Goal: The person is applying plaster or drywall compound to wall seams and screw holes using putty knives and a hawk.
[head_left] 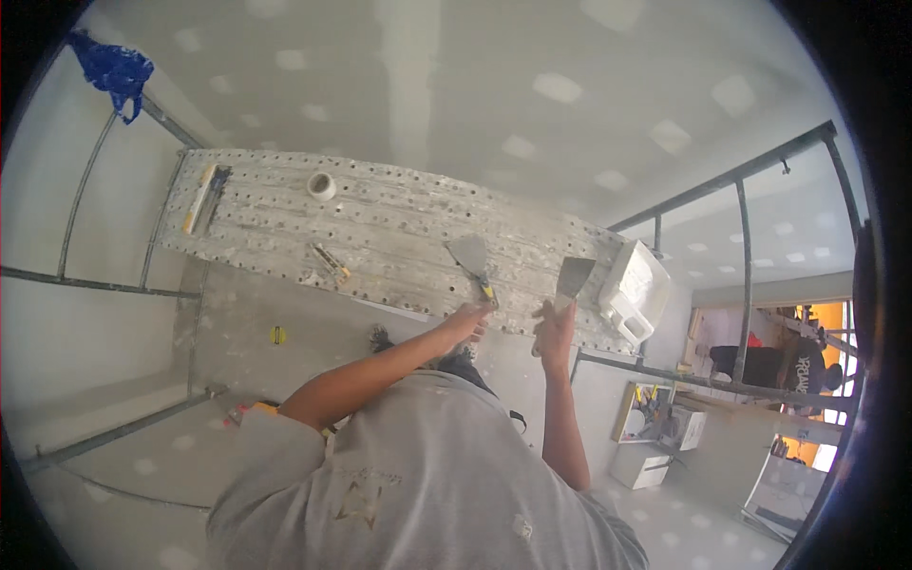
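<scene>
I watched remotely as the left grip [466, 324] held a yellow-banded scraper [469, 255] by the end of its handle and the right grip [554, 332] clasped a second scraper [574, 276], both blades over the platform [389, 233], the second just left of the white tub [635, 285] at the right end.

Matt metal scraper [574, 276], rough platform [394, 237] — crusted, smooth plastic tray [616, 282]

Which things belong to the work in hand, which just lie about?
Likely in use:
- putty knife, in right hand
- yellow-handled scraper, at left hand
- white tray, beside right hand

Probably just lying about:
- white roll
- wide scraper
- yellow thing on floor
</scene>
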Available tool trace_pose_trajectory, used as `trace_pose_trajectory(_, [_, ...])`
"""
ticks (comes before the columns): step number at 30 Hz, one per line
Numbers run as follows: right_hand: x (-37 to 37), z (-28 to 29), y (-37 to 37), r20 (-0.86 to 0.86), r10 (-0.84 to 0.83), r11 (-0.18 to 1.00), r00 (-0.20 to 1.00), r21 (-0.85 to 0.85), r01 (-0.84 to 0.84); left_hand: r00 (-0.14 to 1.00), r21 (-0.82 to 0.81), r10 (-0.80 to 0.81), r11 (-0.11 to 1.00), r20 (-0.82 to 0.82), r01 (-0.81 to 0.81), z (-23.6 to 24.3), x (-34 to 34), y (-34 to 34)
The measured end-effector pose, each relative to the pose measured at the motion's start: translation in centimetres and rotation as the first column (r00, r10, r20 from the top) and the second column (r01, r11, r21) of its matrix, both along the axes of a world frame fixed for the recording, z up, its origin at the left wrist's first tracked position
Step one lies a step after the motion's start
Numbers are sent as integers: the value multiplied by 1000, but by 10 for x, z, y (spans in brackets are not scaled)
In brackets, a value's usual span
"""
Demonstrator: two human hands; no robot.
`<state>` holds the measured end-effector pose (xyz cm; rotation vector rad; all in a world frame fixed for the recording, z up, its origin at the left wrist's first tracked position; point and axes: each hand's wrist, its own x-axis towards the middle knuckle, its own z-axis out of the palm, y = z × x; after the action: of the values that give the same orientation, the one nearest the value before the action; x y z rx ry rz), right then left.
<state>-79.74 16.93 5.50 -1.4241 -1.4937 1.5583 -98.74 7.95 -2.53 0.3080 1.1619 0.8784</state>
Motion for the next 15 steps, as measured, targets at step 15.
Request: trace_pose_trajectory(15, [-16,18,-5,461,262,766,848,436,-473,974,-97,51,993,-219,-74,-95,7,51])
